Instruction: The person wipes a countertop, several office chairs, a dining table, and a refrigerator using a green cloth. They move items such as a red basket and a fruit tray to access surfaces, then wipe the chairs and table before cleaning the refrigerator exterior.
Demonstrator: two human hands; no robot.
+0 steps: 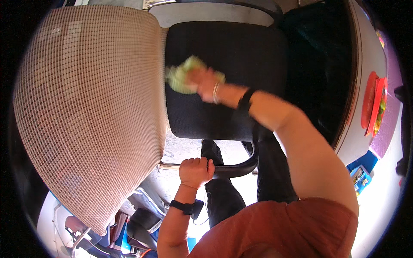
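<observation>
A black padded chair seat point(232, 54) lies in front of me, joined on its left to a tan mesh backrest point(96, 90). Over the seat, near the backrest, my right hand point(206, 82) holds a yellow-green cloth point(185, 77); both are blurred. Lower down, my left hand point(195, 171) is closed around the chair's near armrest point(232, 171), where its metal part meets the black pad.
At the right a table edge point(351, 96) curves past, with red containers point(371, 100) and a purple cover point(392, 109). A dark bag or case point(142, 222) and other items lie at lower left. The far armrest point(226, 4) borders the seat.
</observation>
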